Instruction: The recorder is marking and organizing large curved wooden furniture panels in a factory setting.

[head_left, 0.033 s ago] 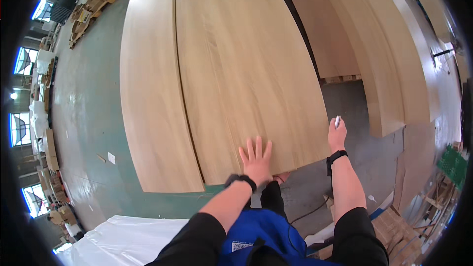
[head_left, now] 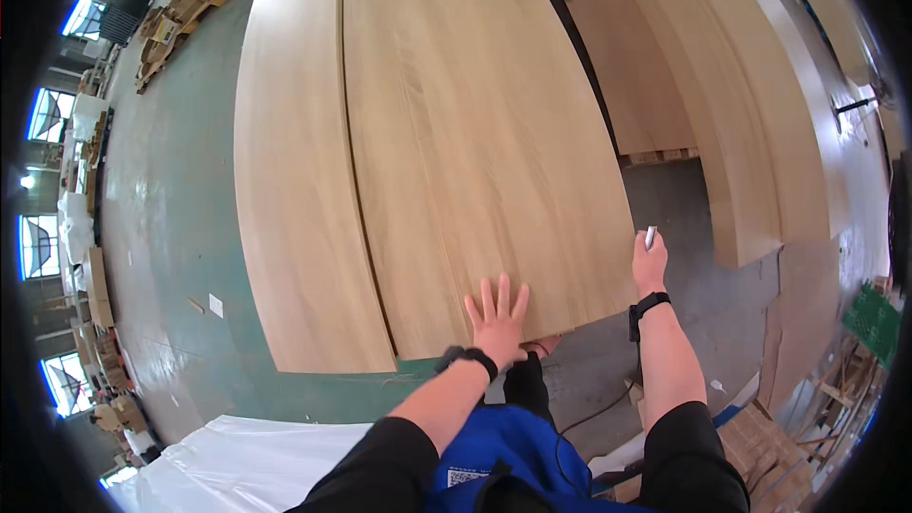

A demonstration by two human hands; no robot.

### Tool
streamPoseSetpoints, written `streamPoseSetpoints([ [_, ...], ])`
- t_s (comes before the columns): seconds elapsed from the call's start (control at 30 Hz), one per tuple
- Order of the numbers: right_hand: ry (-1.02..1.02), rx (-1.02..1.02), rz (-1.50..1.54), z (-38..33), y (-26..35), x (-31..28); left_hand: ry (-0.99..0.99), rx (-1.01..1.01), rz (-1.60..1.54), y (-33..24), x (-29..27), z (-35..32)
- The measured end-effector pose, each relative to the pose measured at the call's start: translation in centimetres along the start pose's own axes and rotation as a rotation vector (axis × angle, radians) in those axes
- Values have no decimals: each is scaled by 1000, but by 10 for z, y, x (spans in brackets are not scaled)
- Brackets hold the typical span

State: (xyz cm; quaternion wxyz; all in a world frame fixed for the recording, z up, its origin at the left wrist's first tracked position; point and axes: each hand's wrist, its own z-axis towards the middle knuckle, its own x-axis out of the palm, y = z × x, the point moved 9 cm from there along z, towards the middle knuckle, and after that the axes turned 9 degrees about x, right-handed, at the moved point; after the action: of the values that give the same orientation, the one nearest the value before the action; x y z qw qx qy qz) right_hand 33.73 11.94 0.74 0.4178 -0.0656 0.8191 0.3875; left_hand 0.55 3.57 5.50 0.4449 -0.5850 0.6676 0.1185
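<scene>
At the near end of a wide wood-grain panel (head_left: 475, 133), the person's left hand (head_left: 497, 318) lies palm down, its fingers spread and extended, grasping nothing. The panel stretches lengthwise away from the wearer; along its left side, separated by a narrow dark gap, runs a narrower wood-grain panel (head_left: 294, 180) of matching pale tone. The right hand (head_left: 651, 261) is positioned just beside the wide panel's right edge, near its lower right corner, with the fingers curled into a fist around a small pale object (head_left: 651, 236). One end of this object projects above the fist; the remainder is hidden by the grip, and its exact kind cannot be told. Each wrist bears a dark band.

To the right of the wide panel, beyond a dark gap, lies a browner board (head_left: 622, 66), and further right stand long pale wood-grain pieces (head_left: 750, 133). To the left extends the green floor (head_left: 171, 218), with a loaded pallet (head_left: 190, 14) near the upper left. A white sheet (head_left: 266, 446) occupies the lower left. Below the hands appears the wearer's blue garment (head_left: 518, 432), with a thin dark cord (head_left: 600, 410) curving between it and the right forearm.
</scene>
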Motion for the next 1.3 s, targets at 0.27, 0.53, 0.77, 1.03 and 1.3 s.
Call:
streamPoseSetpoints([
  [0.27, -1, -72, 2, -14, 8, 22, -114, -27, 20, 18, 45, -8],
  [0.53, 22, -110, -43, -67, 29, 64, -92, -48, -8, 63, 36, -44],
  [0.77, -11, -170, -65, -94, 40, 76, -98, -31, 81, 86, 27, -58],
  [1.03, -18, -197, -75, -93, 34, 88, -15, -14, -81, 96, 9, -71],
  [1.3, 113, -29, -22, -87, -4, 69, -316, -76, -235, 121, 21, -98],
])
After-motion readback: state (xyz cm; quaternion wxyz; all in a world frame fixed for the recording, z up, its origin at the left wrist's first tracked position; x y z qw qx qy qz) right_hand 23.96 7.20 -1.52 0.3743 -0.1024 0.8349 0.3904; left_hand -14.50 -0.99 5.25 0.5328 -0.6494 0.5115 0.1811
